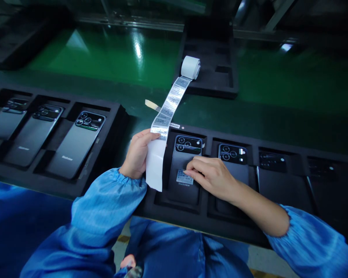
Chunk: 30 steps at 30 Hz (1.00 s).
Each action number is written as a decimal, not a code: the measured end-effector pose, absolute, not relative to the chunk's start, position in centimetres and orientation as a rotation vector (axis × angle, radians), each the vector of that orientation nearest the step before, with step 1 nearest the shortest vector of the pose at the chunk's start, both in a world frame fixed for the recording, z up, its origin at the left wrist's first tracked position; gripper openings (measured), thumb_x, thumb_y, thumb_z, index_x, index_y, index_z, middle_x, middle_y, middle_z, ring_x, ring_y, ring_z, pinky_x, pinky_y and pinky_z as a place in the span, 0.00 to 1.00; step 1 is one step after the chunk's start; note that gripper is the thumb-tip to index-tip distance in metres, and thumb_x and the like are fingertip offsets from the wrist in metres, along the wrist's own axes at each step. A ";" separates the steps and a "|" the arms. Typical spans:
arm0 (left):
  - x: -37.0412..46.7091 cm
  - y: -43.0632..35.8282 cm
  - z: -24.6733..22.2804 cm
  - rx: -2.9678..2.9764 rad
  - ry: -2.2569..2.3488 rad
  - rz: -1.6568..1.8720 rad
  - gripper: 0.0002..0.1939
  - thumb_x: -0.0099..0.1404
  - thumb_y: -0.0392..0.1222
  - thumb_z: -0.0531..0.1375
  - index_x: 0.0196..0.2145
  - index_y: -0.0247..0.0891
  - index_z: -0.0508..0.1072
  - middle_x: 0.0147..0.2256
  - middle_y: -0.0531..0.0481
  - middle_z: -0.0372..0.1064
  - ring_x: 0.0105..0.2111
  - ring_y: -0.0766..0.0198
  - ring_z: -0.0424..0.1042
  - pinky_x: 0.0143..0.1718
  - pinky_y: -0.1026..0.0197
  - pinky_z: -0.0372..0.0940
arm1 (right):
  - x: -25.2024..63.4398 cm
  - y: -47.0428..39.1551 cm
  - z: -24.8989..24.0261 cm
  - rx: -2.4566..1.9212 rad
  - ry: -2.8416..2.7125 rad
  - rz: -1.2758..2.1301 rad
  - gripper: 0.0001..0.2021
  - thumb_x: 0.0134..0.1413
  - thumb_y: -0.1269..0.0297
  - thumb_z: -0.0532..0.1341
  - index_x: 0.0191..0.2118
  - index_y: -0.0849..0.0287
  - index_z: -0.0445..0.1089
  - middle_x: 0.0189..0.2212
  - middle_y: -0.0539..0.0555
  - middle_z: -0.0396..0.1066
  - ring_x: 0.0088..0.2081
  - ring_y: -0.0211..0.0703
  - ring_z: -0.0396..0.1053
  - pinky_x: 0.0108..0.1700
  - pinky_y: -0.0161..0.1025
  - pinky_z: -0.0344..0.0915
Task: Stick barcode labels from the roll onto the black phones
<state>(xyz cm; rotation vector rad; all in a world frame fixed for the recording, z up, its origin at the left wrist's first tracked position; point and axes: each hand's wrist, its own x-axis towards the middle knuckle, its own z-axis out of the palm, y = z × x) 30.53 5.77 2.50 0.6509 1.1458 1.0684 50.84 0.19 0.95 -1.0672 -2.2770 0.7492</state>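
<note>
My left hand (137,152) pinches a strip of printed labels (171,102) between thumb and fingers. Blank white backing (155,164) hangs below the thumb, and the strip runs up to its roll (190,67). With thumb and forefinger together, my right hand (211,175) grips the edge of a silvery label (183,177). That label lies over the back of a dark smartphone (175,158), just above its brand lettering; whether it is fully stuck down I cannot tell. The phone sits camera side up in a black foam tray (159,199).
More phones lie in the same tray to the right, one phone (233,152) partly behind my right hand. Another foam tray (113,127) of phones stands at left. Behind, a dark tray (210,83) supports the roll on a green surface (110,58).
</note>
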 end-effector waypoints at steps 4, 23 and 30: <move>30.5 5.8 2.5 0.655 1.167 1.061 0.08 0.48 0.38 0.62 0.29 0.33 0.75 0.23 0.50 0.70 0.19 0.68 0.66 0.21 0.70 0.62 | 50.8 0.2 1.0 -1.072 -2.284 0.743 0.11 0.66 0.64 0.53 0.31 0.61 0.66 0.26 0.50 0.65 0.26 0.36 0.63 0.28 0.33 0.55; 30.5 5.9 2.6 0.650 1.159 1.058 0.08 0.49 0.38 0.62 0.30 0.33 0.75 0.22 0.50 0.70 0.19 0.68 0.66 0.21 0.70 0.61 | 50.9 0.2 1.0 -1.060 -2.291 0.744 0.12 0.66 0.65 0.52 0.31 0.62 0.66 0.26 0.50 0.64 0.26 0.36 0.62 0.28 0.33 0.55; 30.4 5.9 2.5 0.652 1.154 1.059 0.09 0.50 0.38 0.62 0.31 0.32 0.75 0.21 0.50 0.70 0.20 0.67 0.66 0.21 0.70 0.61 | 50.8 0.1 0.8 -1.057 -2.304 0.719 0.13 0.67 0.64 0.52 0.32 0.62 0.66 0.26 0.51 0.65 0.26 0.36 0.62 0.28 0.33 0.56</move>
